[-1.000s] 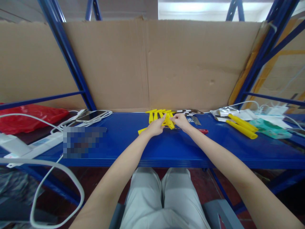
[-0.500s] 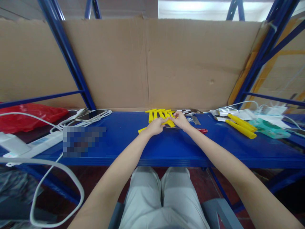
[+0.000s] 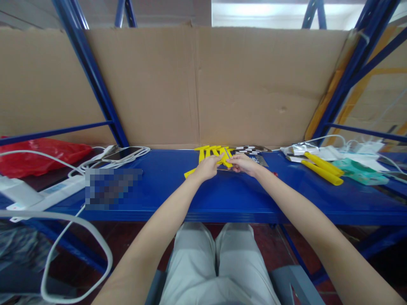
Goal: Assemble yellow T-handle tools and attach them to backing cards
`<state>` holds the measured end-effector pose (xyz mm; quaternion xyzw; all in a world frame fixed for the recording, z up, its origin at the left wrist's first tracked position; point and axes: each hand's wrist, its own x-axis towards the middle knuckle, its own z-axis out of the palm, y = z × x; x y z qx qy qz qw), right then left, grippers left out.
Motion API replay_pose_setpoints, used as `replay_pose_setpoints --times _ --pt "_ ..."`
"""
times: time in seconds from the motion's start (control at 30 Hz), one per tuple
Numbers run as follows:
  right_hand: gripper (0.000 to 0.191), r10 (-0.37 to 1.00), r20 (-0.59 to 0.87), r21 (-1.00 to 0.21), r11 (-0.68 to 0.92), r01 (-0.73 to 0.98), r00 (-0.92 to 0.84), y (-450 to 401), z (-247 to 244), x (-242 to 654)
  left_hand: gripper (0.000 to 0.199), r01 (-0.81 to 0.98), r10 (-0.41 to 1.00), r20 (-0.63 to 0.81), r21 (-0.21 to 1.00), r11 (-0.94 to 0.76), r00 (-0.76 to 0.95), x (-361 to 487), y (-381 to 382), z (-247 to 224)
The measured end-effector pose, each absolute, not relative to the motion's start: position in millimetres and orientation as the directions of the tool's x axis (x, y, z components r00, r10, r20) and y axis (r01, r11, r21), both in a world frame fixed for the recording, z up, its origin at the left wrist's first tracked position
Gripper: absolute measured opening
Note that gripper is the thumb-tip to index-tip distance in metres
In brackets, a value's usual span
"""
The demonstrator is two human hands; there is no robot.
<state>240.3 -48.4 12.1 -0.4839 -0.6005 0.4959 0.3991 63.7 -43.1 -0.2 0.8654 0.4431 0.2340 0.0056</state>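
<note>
Yellow and probably plastic, the piece (image 3: 226, 161) is between both hands over the tabletop (image 3: 165, 182), just in front of a row of like parts (image 3: 201, 155). The left hand (image 3: 207, 168) has its fingers closed on the left side, and the right hand (image 3: 244, 164) seems to pinch the right edge. It looks light and stiff, perhaps slick, so opposite edges should give the surest hold.
</note>
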Motion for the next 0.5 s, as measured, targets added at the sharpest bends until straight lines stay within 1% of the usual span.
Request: replay_pose_setpoints --times 0.07,0.27,0.5 --pt "0.021 0.977 0.0 -0.985 0.037 0.171 -0.212 -48.4 11.8 240.1 0.055 0.759 0.764 0.402 0.216 -0.614 0.504 63.9 -45.2 0.7" --pt "0.024 0.974 0.012 -0.981 0.056 0.188 -0.227 -45.4 8.8 241.1 0.049 0.765 0.741 0.423 0.154 -0.626 0.522 63.3 -44.6 -0.4" --pt "0.026 0.958 0.022 -0.979 0.078 0.186 -0.286 -43.6 7.3 243.2 0.042 0.766 0.714 0.463 0.109 -0.634 0.525 62.0 -42.1 0.1"
